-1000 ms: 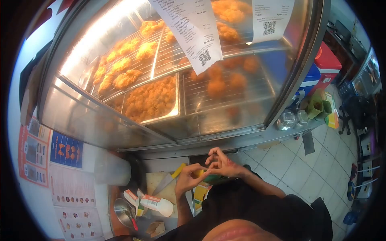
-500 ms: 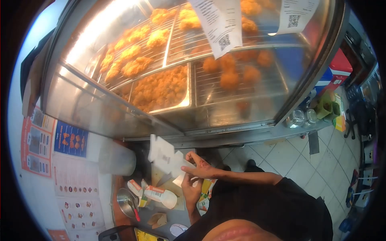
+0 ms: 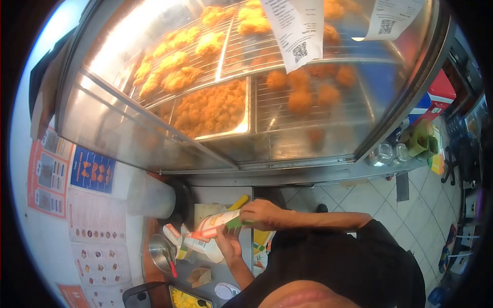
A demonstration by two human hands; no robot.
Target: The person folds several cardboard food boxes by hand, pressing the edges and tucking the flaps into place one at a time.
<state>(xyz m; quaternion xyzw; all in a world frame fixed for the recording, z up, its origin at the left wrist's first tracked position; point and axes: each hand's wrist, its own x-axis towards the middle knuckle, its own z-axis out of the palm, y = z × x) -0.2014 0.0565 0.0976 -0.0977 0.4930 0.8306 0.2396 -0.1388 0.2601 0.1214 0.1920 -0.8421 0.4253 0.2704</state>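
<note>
A flat cardboard food box [image 3: 218, 223], white with orange and green print, is held over the counter between both hands. My right hand [image 3: 261, 213] grips its right end from above. My left hand [image 3: 228, 243] holds it from below. Under the box lie a cutting board [image 3: 204, 210] and a yellow-handled knife [image 3: 238, 202]. Above stands the heated glass display case [image 3: 154, 138] with trays of fried chicken [image 3: 213, 108].
On the counter stand a white squeeze bottle [image 3: 205, 248], small cartons [image 3: 174, 236], a metal bowl with a red-handled utensil [image 3: 162, 254] and a translucent tub [image 3: 149, 197]. Receipts [image 3: 300, 31] hang on the case glass. Tiled floor [image 3: 380, 205] lies to the right.
The unfolded white box blank seen half a second ago has been turned down, now showing its printed side. A second ago both hands were together without the box.
</note>
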